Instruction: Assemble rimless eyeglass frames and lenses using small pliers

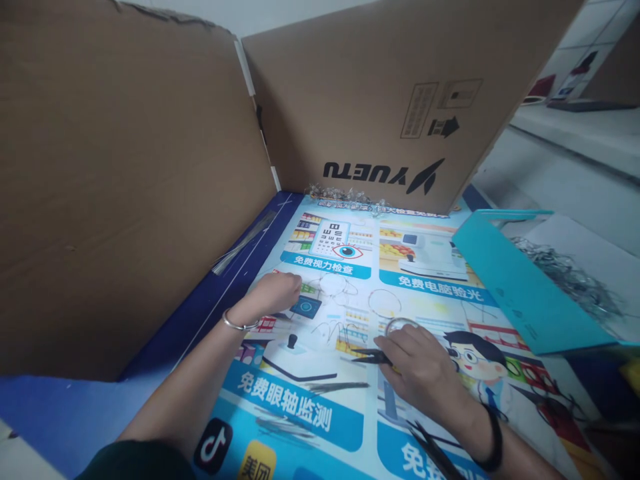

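My left hand [283, 290], wearing a silver bangle, is closed over the printed poster; whatever its fingers hold, if anything, is too small to make out. My right hand [417, 363] grips dark, slender-jawed pliers [370, 356], their tips pointing left and slightly apart. A shiny ring-shaped thing [400, 324] shows just above the right-hand fingers. Between and beyond the hands lie thin wire loops, one of them a round loop [385, 303]. A second dark pointed tool [433, 448] lies below my right wrist. Several short dark wire lengths [287, 427] rest near the front.
Tall cardboard panels [150, 167] stand at the left and back. Small clear-and-silver pieces [350, 195] are heaped along the back panel's foot. At the right, a turquoise box [525, 287] holds tangled wire bits [570, 277]. Straight strips [245, 243] lie beside the left panel.
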The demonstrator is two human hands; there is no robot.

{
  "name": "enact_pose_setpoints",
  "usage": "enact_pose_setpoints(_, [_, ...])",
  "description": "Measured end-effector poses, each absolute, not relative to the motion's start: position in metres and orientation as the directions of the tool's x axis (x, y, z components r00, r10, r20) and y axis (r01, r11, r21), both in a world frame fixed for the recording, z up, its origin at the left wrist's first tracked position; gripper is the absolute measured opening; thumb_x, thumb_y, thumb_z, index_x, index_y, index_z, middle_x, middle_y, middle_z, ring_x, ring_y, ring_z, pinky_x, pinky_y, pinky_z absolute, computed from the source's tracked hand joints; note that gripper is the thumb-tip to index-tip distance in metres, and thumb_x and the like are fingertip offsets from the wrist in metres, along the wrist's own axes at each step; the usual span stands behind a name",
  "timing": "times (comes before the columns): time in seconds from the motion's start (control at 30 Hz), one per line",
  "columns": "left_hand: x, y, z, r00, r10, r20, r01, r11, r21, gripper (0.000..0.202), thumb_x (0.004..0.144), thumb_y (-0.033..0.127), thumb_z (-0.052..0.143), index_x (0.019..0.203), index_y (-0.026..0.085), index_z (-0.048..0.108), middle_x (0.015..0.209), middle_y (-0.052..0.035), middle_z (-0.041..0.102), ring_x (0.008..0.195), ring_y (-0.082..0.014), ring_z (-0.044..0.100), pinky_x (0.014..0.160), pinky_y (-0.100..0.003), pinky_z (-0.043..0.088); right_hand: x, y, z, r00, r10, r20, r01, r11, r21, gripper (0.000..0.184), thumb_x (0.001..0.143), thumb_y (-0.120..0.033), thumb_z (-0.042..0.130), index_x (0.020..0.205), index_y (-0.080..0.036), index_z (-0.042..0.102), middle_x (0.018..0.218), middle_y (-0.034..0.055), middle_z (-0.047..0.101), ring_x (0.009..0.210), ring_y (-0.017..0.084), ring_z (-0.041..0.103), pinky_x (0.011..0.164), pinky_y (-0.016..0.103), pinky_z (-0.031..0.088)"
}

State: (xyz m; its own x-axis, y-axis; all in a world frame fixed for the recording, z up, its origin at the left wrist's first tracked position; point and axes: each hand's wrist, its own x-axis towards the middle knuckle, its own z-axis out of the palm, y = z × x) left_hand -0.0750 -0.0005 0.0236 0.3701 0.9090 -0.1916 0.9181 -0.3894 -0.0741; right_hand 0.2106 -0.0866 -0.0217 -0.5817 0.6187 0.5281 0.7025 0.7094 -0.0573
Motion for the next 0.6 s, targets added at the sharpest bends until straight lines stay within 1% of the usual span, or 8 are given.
enact_pose_setpoints(0.1, [-0.071,-0.005,0.03,0.376,0.915,-0.15,0.923,-0.384,-0.033,0.022,0.084,0.016,0.036,0.086,0.013,0.057,0.072,-0.0093,0.065,0.065,-0.0204,0.061,0.059,-0.028,0.04,0.21,-0.086,-0.019,-0.561,0.613,0.556,0.702,0.709,-0.072,0.016,0.079,-0.015,0.051,0.087,-0.015,0.065,0.077,0.0088,0.063,0.082,0.024,0.055,0.077,0.04,0.043])
enact_pose_setpoints(0.17, [-0.064,-0.012,0.034,0.414,0.898,-0.15,0.91,-0.414,0.03,0.02,0.083,0.015,0.036,0.089,0.015,0.055,0.069,-0.006,0.063,0.06,-0.0178,0.058,0.055,-0.026,0.037,0.209,-0.086,-0.017,-0.533,0.62,0.576,0.702,0.704,-0.108,0.017,0.079,-0.014,0.051,0.088,-0.016,0.065,0.078,0.0083,0.064,0.082,0.024,0.056,0.077,0.04,0.044])
enact_pose_setpoints(0.23, [-0.053,-0.021,0.039,0.513,0.849,-0.131,0.858,-0.502,0.105,0.019,0.085,0.016,0.036,0.089,0.017,0.054,0.071,-0.0041,0.063,0.059,-0.0165,0.056,0.052,-0.025,0.034,0.209,-0.086,-0.014,-0.487,0.648,0.585,0.697,0.693,-0.187,0.017,0.079,-0.013,0.051,0.089,-0.017,0.064,0.079,0.0076,0.064,0.082,0.023,0.056,0.077,0.039,0.044])
enact_pose_setpoints(0.3, [-0.041,-0.032,0.043,0.591,0.802,-0.093,0.805,-0.576,0.142,0.018,0.086,0.017,0.036,0.089,0.018,0.054,0.074,-0.0035,0.063,0.059,-0.0159,0.055,0.052,-0.025,0.033,0.208,-0.087,-0.011,-0.434,0.686,0.583,0.665,0.681,-0.306,0.017,0.08,-0.012,0.051,0.091,-0.017,0.062,0.08,0.0069,0.063,0.081,0.021,0.057,0.076,0.037,0.045])
enact_pose_setpoints(0.37, [-0.029,-0.042,0.045,0.664,0.744,-0.074,0.743,-0.646,0.175,0.016,0.087,0.018,0.038,0.087,0.017,0.054,0.078,-0.0039,0.063,0.063,-0.0157,0.056,0.054,-0.025,0.035,0.208,-0.088,-0.007,-0.386,0.715,0.582,0.609,0.672,-0.422,0.017,0.081,-0.012,0.052,0.094,-0.018,0.06,0.082,0.0065,0.063,0.081,0.019,0.056,0.073,0.034,0.046])
enact_pose_setpoints(0.43, [-0.02,-0.052,0.045,0.715,0.696,-0.064,0.692,-0.693,0.204,0.016,0.088,0.021,0.039,0.087,0.017,0.055,0.08,-0.0043,0.063,0.067,-0.0162,0.057,0.056,-0.025,0.037,0.206,-0.09,-0.005,-0.347,0.741,0.575,0.577,0.652,-0.491,0.015,0.081,-0.013,0.053,0.094,-0.019,0.06,0.083,0.0063,0.062,0.082,0.019,0.056,0.072,0.033,0.046])
enact_pose_setpoints(0.53, [-0.011,-0.061,0.04,0.781,0.624,-0.03,0.605,-0.744,0.284,0.016,0.089,0.02,0.041,0.092,0.019,0.057,0.086,-0.0039,0.065,0.075,-0.0172,0.06,0.062,-0.026,0.041,0.203,-0.092,-0.003,-0.347,0.791,0.504,0.558,0.606,-0.566,0.008,0.081,-0.016,0.055,0.085,-0.018,0.061,0.075,0.0042,0.06,0.074,0.017,0.055,0.067,0.03,0.043])
enact_pose_setpoints(0.6, [-0.007,-0.064,0.034,0.811,0.584,-0.012,0.553,-0.761,0.339,0.018,0.089,0.019,0.042,0.098,0.02,0.058,0.09,-0.0041,0.065,0.08,-0.0175,0.061,0.067,-0.026,0.043,0.201,-0.093,-0.003,-0.368,0.819,0.44,0.544,0.573,-0.613,0.007,0.081,-0.018,0.055,0.076,-0.018,0.06,0.068,0.0024,0.057,0.069,0.016,0.053,0.062,0.028,0.041])
